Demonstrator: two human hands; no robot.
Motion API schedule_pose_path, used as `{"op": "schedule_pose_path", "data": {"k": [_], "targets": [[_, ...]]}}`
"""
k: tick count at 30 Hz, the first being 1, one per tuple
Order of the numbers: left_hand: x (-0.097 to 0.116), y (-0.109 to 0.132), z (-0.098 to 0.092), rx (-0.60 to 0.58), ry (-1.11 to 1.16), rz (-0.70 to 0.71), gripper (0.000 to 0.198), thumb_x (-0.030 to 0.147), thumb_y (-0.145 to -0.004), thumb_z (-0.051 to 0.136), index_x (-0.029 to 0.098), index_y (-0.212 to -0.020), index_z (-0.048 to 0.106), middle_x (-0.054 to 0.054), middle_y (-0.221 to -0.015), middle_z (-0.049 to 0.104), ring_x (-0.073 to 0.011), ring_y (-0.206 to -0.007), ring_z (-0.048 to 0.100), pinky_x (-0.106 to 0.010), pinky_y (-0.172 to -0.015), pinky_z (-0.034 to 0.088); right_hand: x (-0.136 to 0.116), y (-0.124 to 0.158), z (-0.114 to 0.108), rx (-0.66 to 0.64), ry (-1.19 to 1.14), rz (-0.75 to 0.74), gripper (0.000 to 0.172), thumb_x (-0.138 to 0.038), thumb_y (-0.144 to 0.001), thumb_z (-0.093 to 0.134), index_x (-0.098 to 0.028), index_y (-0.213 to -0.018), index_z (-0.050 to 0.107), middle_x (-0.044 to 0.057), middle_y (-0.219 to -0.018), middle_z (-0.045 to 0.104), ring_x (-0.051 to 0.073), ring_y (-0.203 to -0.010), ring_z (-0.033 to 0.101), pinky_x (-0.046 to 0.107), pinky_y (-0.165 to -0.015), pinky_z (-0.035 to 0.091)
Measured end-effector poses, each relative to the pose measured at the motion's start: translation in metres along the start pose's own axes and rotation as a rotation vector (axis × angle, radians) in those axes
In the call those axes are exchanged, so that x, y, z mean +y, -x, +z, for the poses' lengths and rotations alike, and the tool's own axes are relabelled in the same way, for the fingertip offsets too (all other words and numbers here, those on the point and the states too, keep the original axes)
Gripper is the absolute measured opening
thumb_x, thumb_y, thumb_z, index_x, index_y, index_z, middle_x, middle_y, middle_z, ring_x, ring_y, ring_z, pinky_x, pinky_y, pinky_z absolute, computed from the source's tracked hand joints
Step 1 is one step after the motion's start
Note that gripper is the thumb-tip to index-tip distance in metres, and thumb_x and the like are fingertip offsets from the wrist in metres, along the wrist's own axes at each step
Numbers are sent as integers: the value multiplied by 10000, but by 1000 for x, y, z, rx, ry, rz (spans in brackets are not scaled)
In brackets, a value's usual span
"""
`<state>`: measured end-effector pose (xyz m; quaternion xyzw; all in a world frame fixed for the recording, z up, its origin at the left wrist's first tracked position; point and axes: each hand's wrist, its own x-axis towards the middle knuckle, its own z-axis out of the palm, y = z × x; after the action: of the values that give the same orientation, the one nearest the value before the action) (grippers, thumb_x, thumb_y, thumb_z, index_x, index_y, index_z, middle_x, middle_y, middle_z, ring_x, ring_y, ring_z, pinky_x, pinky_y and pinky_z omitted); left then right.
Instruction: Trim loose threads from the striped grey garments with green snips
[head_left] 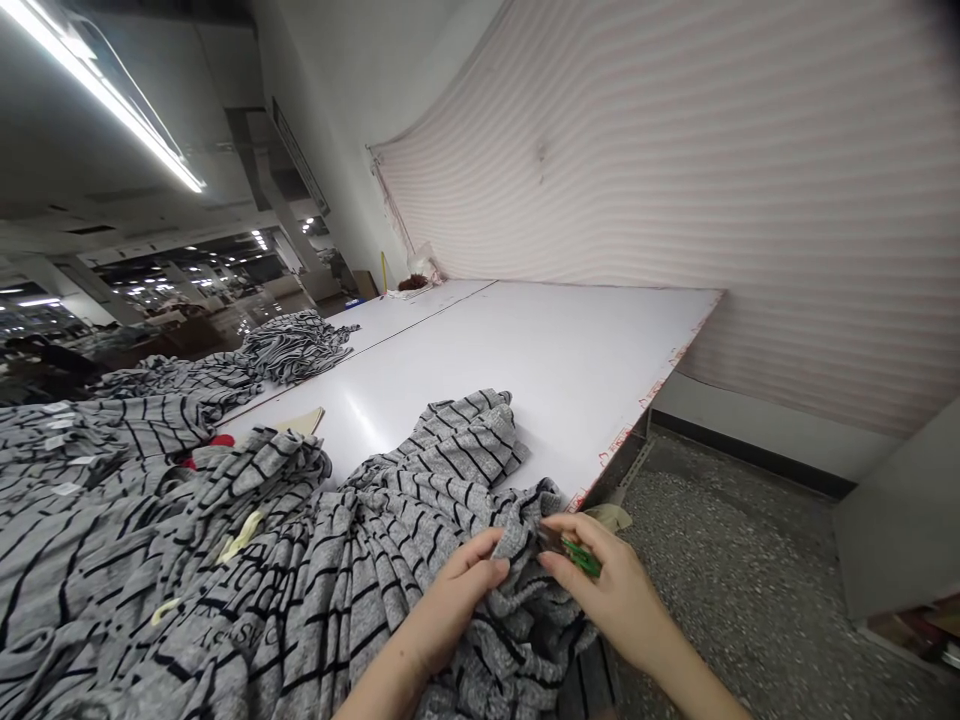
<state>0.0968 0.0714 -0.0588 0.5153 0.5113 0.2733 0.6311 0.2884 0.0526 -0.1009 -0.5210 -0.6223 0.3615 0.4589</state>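
Observation:
A grey garment with black stripes (435, 510) lies bunched near the table's front right corner, part of it hanging over the edge. My left hand (461, 590) pinches a fold of this garment between thumb and fingers. Just to the right, my right hand (607, 590) is closed around small green-handled thread snips (581, 558). Their tips point toward the pinched fold, mostly hidden by my fingers. Whether the blades touch the fabric I cannot tell.
More striped garments (67, 560) heap up on the left, with another pile (296, 345) farther back. The white table (525, 350) has a taped right edge. Beyond it are a speckled floor (720, 560) and a hung striped sheet (675, 150). A grey cabinet (900, 510) stands at right.

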Motion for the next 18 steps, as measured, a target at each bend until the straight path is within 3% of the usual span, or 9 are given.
{"op": "schedule_pose_path", "data": {"k": [2, 4, 6, 8, 10, 13, 14, 16, 18], "targets": [[-4, -1, -2, 61, -71, -32, 397, 275, -768, 582, 237, -1161, 625, -13, -1323, 549, -273, -1255, 418, -359, -1037, 313, -4, -4, 5, 8, -34, 25, 317, -383, -837, 585, -225, -1112, 579, 46, -1028, 615, 182, -881, 581, 240, -727, 460], [-4, 0, -2, 18, -116, 13, 398, 261, -781, 549, 248, -1174, 611, -7, -1317, 547, -258, -1270, 398, -349, -1054, 292, -8, -9, 12, -5, -53, -25, 212, -359, -856, 563, -211, -1001, 609, 32, -946, 623, 168, -830, 574, 229, -708, 444], [1, 3, 1, -73, -185, 88, 358, 253, -812, 494, 244, -1147, 619, -18, -1205, 607, -243, -1184, 473, -345, -1020, 329, -9, -13, 16, 4, -98, -77, 219, -365, -893, 504, -183, -813, 598, 12, -776, 595, 148, -735, 548, 217, -669, 423], [7, 7, 6, -88, -375, 157, 274, 280, -844, 457, 208, -1013, 661, -50, -1003, 646, -238, -1004, 552, -350, -913, 400, -4, -16, 16, 61, -181, -55, 304, -409, -911, 467, -173, -737, 549, -5, -681, 538, 131, -657, 507, 202, -609, 406], [12, 9, 12, -22, -671, 291, 241, 312, -852, 462, 182, -831, 664, -73, -879, 610, -239, -888, 549, -359, -830, 413, 6, -20, 12, 151, -249, -2, 328, -454, -902, 470, -172, -746, 530, -6, -686, 530, 127, -651, 499, 194, -588, 403], [11, 5, 14, -60, -923, 508, 220, 309, -844, 496, 182, -717, 624, -93, -1030, 578, -250, -970, 517, -363, -890, 369, 21, -33, 6, 230, -254, 49, 358, -488, -888, 470, -173, -725, 524, -11, -634, 531, 124, -591, 492, 197, -547, 393], [7, 1, 13, -140, -914, 511, 227, 319, -850, 497, 186, -708, 614, -79, -1041, 584, -237, -969, 524, -334, -885, 372, 25, -40, 6, 233, -239, 56, 370, -493, -888, 459, -174, -712, 526, -14, -598, 527, 121, -545, 477, 203, -525, 386], [-4, -5, 7, -327, -849, 397, 335, 398, -876, 466, 185, -639, 570, -28, -803, 598, -172, -764, 555, -253, -719, 409, 32, -61, 8, 235, -216, 56, 369, -488, -890, 433, -173, -758, 569, 0, -609, 573, 123, -498, 477, 223, -520, 397], [-17, -10, 0, -413, -824, 242, 467, 509, -882, 424, 184, -558, 510, 26, -534, 450, -122, -528, 463, -233, -536, 353, 36, -89, 13, 258, -202, 46, 350, -465, -881, 424, -174, -922, 614, 43, -771, 656, 156, -597, 559, 256, -592, 441]]}}
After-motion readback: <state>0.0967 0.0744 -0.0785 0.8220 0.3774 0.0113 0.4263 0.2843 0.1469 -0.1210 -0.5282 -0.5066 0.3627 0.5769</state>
